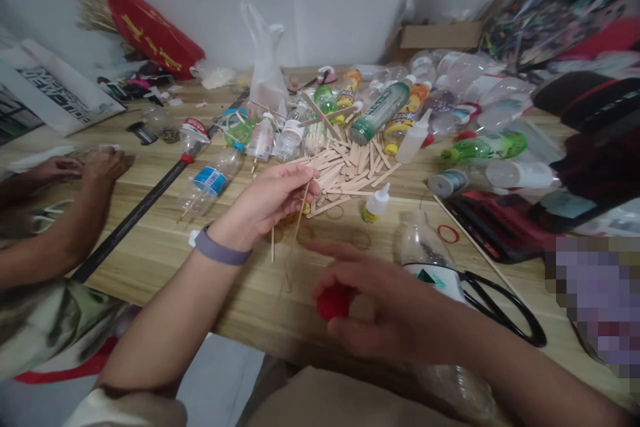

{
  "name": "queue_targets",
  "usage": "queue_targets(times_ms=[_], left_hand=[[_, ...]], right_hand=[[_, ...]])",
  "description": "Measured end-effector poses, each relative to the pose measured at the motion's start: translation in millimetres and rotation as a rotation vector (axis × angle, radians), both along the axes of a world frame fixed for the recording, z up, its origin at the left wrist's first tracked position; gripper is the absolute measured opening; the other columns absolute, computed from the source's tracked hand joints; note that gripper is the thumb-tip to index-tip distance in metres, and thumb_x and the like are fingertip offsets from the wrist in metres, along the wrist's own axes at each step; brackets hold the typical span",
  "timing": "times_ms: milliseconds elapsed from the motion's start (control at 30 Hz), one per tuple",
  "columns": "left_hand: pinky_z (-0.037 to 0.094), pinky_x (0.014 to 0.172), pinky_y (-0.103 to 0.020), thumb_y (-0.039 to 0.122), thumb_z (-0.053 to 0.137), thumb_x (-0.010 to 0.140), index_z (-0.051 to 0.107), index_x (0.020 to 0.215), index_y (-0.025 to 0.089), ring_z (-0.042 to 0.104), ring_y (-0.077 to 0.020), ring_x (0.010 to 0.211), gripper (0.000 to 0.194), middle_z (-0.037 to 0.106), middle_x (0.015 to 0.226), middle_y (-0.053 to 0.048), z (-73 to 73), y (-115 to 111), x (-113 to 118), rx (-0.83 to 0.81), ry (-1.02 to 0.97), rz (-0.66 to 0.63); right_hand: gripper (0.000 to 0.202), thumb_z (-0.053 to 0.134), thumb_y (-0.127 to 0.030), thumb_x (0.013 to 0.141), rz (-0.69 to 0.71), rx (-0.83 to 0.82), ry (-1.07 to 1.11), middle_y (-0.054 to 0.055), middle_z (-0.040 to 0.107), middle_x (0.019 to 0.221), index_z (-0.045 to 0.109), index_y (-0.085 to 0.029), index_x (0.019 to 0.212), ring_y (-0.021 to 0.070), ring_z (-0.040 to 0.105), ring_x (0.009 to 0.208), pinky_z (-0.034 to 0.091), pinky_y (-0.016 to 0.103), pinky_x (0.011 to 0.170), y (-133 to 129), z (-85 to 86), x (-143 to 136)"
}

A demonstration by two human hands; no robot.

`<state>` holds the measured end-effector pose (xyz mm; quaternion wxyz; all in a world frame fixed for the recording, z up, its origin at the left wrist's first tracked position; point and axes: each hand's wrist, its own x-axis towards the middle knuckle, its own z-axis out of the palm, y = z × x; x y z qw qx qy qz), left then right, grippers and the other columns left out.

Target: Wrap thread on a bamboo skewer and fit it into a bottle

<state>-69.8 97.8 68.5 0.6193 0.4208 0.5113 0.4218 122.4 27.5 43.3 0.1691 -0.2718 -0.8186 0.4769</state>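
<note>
My left hand (283, 197), with a purple wristband (223, 250), pinches a thin yellowish strand (301, 213) that looks like a rubber band and hangs below the fingertips. A narrow wooden stick (273, 245) shows under the same hand; whether it is gripped I cannot tell. Blurred by motion, my right hand (375, 300) has its index finger stretched toward the strand. Its other fingers curl round a red bottle cap (333, 303). Behind my left hand lies a heap of wooden craft sticks (350, 167). A small glue bottle (377, 203) stands near several rubber bands (361, 239).
Plastic bottles (470, 73) crowd the back right. Black-handled scissors (505, 310) lie beside a clear labelled bottle (433, 260) at my right forearm. A dark pole (145, 207) crosses the table (240, 307) on the left. Another person's hands (103, 163) work at far left.
</note>
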Motion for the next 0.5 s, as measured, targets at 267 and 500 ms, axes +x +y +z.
queue_targets(times_ms=[267,500], left_hand=[[0.041,0.039,-0.01,0.008,0.052,0.095,0.062,0.075,0.011,0.055,-0.0036,0.042,0.022,0.065,0.058,0.0,5.2,7.6,-5.3,-0.016,-0.174,0.09],[0.04,0.039,-0.008,0.007,0.05,0.096,0.061,0.073,0.011,0.055,-0.0024,0.043,0.026,0.066,0.06,0.0,2.5,10.8,10.9,0.007,-0.243,0.048]], right_hand=[[0.018,0.061,-0.016,0.072,0.197,-0.315,0.062,0.0,0.067,0.081,0.071,-0.017,0.087,0.0119,0.062,0.072,0.049,0.021,0.067,-10.8,11.2,27.6],[0.016,0.063,-0.013,0.075,0.023,-0.089,0.039,0.008,0.065,0.123,0.068,-0.02,0.089,0.0248,0.04,0.139,0.045,0.036,0.101,-4.4,9.4,23.9]])
